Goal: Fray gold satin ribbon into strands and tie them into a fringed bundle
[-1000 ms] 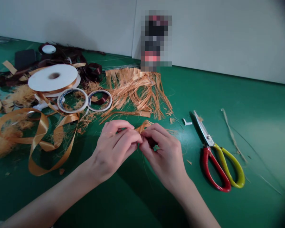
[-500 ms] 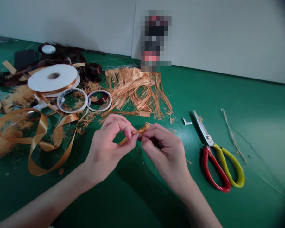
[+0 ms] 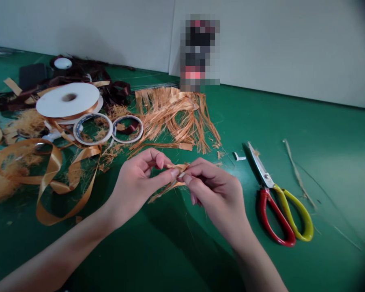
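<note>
Between my two hands is a small piece of shredded tan ribbon (image 3: pixel 167 188), its frayed strands hanging down to the left. My left hand (image 3: pixel 142 182) pinches it between thumb and fingers. From the other side my right hand (image 3: pixel 214 186) grips it too, thumb against bent fingers, the tips nearly touching those of my left. The fingers partly hide the piece. Just beyond them on the green table lies a heap of fringed tan ribbon strips (image 3: pixel 179 117).
Scissors with one red and one yellow handle (image 3: pixel 272 194) lie right of my hands. At left are a white ribbon spool (image 3: pixel 51 101), tape rolls (image 3: pixel 93 140), looped satin ribbon (image 3: pixel 48 198) and dark brown ribbon (image 3: pixel 120 91). A white wall (image 3: pixel 276 48) stands behind.
The ribbon piece has turned in my fingers, and its frayed strands now hang below my left thumb. My left fingers have shifted, while my right hand has moved slightly right. Everything else lies the same.
</note>
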### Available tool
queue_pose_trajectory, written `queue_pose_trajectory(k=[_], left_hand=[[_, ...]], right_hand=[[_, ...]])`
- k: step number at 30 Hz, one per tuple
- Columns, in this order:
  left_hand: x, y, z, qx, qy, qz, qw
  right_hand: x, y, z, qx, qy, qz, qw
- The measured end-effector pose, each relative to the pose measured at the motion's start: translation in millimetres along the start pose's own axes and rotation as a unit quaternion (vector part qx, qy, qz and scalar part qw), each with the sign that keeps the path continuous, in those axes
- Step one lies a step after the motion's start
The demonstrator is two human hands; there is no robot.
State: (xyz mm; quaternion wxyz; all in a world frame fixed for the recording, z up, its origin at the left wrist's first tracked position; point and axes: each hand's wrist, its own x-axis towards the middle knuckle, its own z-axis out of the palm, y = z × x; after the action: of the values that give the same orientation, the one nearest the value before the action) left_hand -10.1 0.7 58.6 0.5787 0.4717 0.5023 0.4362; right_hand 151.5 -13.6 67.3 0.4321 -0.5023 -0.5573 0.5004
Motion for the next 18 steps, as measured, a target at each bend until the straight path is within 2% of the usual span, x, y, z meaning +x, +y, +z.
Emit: queue_pose_trajectory(k=[4,11,14,18], left_hand=[[-1.2,1.2,-0.9,0.043,-0.004,0.021,0.999],[-1.2,4.1,-5.9,0.112,0.000,0.096,0.989],[0.5,7.7,-6.7,0.190,-0.005,0.158,0.969],[1.2,9.6,-4.0,0.271,-0.016,0.276,0.922]], right_hand=[[0.1,-0.8,-1.7,-0.018,0.014,-0.009,1.000],[0.4,-1.4,-2.7,-0.035,0.027,-0.026,0.999],[1.0,-1.1,-2.9,-0.049,0.029,-0.034,0.998],[2.2,-0.8,-1.7,-0.091,0.033,-0.067,0.993]])
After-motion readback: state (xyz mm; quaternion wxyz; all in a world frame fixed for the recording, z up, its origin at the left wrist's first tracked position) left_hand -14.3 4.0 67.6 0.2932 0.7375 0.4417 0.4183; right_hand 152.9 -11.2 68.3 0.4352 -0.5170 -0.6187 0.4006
